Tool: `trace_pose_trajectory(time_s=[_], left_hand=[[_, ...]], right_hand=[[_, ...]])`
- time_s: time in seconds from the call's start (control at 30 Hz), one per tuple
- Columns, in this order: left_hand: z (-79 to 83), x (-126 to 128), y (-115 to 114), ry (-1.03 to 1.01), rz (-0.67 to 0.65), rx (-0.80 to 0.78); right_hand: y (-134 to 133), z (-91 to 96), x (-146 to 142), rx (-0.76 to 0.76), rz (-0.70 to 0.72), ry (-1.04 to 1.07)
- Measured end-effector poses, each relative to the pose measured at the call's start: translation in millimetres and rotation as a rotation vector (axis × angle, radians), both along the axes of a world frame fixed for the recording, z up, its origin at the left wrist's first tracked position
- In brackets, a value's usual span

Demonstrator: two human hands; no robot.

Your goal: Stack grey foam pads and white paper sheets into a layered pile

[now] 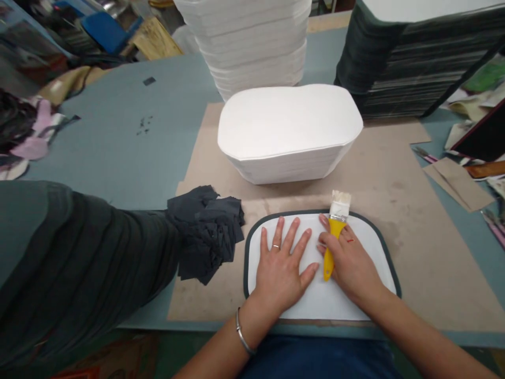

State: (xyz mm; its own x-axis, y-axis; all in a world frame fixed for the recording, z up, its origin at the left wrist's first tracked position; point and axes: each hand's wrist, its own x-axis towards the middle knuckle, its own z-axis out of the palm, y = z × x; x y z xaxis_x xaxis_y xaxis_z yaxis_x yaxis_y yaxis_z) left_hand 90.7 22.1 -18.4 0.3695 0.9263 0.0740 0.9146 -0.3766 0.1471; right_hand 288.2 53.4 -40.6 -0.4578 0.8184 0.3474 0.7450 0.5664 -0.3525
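Note:
My left hand (282,271) lies flat with its fingers spread on a white panel (315,308). That panel rests on a slightly larger dark grey piece (389,263), which shows as a border along its far edge and sides. In my right hand (353,263) is a paintbrush (334,237) with a yellow handle and pale bristles pointing away from me. The fingers of that hand also touch the panel's right half. Left of the panel sits a heap of small dark fabric pieces (211,231).
Brown cardboard (434,252) covers part of the blue-grey table (118,137). Beyond the panel stand a short white stack (290,123), a tall white stack (252,47) and a dark stack (410,68). A big dark stack (98,252) rises at left. Tools and scraps lie at right.

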Motion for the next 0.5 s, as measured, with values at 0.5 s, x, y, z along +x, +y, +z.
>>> trace_pose_trajectory(time_s=[0.5], left_hand=[[21.2, -14, -20, -0.174, 0.094, 0.056]], right_hand=[[10, 90.7, 59, -0.043, -0.22, 0.247]])
